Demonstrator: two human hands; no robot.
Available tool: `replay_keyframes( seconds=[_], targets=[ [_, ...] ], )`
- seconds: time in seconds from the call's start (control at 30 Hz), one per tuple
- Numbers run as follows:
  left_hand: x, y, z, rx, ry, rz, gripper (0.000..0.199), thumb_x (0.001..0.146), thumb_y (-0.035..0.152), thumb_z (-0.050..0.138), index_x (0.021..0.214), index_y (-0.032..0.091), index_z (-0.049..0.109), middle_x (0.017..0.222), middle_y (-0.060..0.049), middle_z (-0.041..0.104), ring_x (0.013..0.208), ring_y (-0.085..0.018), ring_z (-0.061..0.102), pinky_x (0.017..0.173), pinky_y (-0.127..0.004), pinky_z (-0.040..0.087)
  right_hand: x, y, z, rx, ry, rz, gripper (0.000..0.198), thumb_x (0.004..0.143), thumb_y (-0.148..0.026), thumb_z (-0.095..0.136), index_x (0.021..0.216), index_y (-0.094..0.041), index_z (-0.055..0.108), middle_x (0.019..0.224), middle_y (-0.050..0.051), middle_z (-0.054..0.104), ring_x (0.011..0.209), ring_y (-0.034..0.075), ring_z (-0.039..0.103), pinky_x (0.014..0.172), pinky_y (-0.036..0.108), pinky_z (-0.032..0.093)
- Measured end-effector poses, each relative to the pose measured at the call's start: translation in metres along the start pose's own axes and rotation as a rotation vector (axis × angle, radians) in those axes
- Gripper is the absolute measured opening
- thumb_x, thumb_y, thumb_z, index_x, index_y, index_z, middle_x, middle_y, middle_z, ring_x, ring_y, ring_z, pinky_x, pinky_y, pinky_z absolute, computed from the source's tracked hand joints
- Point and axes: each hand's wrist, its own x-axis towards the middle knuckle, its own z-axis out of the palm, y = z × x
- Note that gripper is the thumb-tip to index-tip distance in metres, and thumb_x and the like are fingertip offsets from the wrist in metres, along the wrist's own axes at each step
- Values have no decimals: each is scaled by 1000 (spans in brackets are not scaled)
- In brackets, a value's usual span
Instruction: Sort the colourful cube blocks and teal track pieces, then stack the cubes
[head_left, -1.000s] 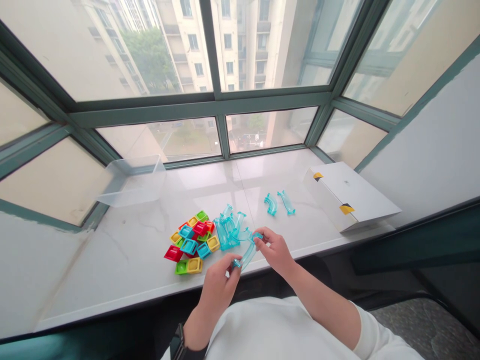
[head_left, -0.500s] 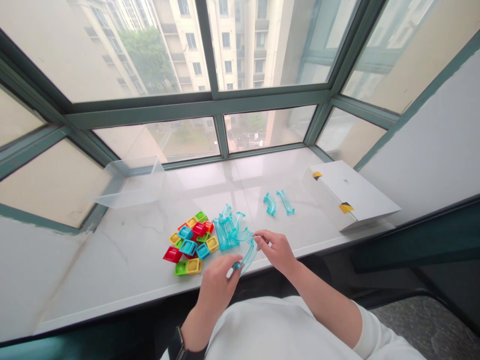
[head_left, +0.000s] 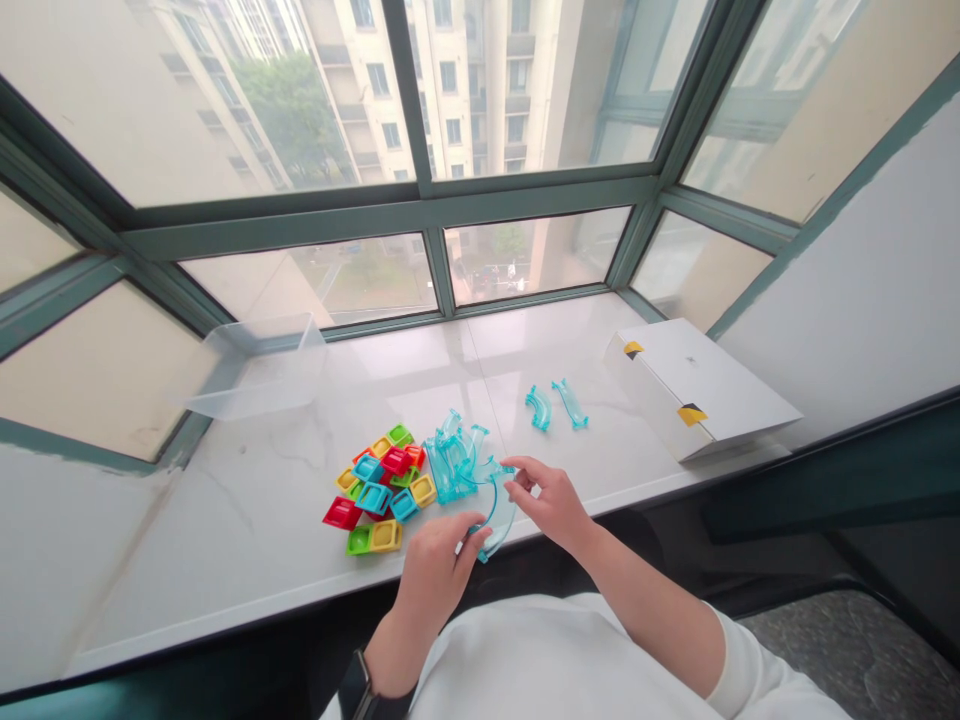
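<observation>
Between my hands is a curved, clear blue track piece (head_left: pixel 501 515), held over the counter's front edge. My left hand (head_left: pixel 439 560) pinches its lower end between thumb and fingers. The fingers of my right hand (head_left: pixel 551 500) are closed on its upper end. Just behind it lies a heap of clear blue track pieces (head_left: pixel 452 462). To the left of that heap is a pile of small square plastic pieces (head_left: pixel 375 497) in red, yellow, green and blue. Farther back on the right, a short curved track piece (head_left: pixel 538 408) lies beside a longer track piece (head_left: pixel 571 404).
A clear plastic bin (head_left: pixel 259 370) stands at the back left of the white counter (head_left: pixel 247 530). At the right is a white box (head_left: pixel 705 385) with yellow-and-black tabs. Windows with green frames (head_left: pixel 390 205) enclose the counter's back and sides.
The curved track piece has turned in my hands, so its broad face shows more. Both hands stay almost in the same place, and the view has shifted slightly.
</observation>
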Motion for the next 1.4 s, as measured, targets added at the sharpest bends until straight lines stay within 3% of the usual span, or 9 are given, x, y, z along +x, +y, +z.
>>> replay_keyframes(
  seconds=[0.17,0.3,0.47,0.6,0.77,0.9,1.03,1.17,1.4],
  targets=[
    [1,8,0,-4,-72,26,33,103,43,53,115,25,77,100,-7,82,90,-24,76,86,-34,59,3,7,-3,-71,32,-56,28,97,-31,62,122,-24,73,74,-1,70,67,15,64,73,28,54],
    [4,16,-2,-73,-141,-48,32,101,42,55,119,26,77,107,-6,82,92,-23,76,80,-31,60,3,14,-5,-54,56,-105,38,99,-33,63,136,-25,67,80,-1,73,72,16,68,76,29,57],
    [14,17,-2,-181,-168,-149,36,101,45,54,123,24,74,107,-6,82,91,-22,77,78,-31,61,-2,16,-5,52,10,-167,53,99,-34,65,151,-30,52,115,5,76,92,18,73,87,35,62],
    [21,14,3,-221,-100,-168,35,101,47,55,120,24,73,99,-6,82,88,-22,76,83,-33,60,-8,11,-5,72,-79,-230,54,95,-31,70,147,-31,54,135,9,65,97,19,71,87,37,63],
    [26,14,8,-252,-18,-170,32,101,45,55,118,24,73,98,-5,82,87,-21,77,81,-32,61,-14,11,-2,79,-118,-249,54,86,-23,77,137,-30,61,131,10,64,103,21,68,85,36,63],
    [32,19,11,-256,7,-172,31,100,45,55,114,24,73,97,-4,81,83,-21,77,79,-32,61,-15,15,-1,69,-99,-216,37,86,-21,76,122,-28,71,128,9,64,111,23,67,86,34,62],
    [43,23,17,-257,-13,-168,31,100,45,56,115,25,73,101,-5,81,85,-21,77,81,-33,61,-15,19,-4,76,-59,-203,28,91,-22,73,118,-27,73,119,8,66,98,19,68,85,34,62],
    [58,24,28,-244,-20,-166,32,100,46,56,116,24,73,97,-4,81,83,-21,76,82,-35,60,-13,25,-6,71,15,-226,19,95,-20,66,112,-26,72,103,5,68,86,17,68,82,33,61],
    [98,24,55,-188,-69,-126,32,100,44,56,116,24,76,108,-7,81,85,-21,75,80,-35,60,-2,47,-19,-19,207,-186,16,95,-20,68,109,-26,73,103,5,70,84,18,67,79,33,60]
  ],
)
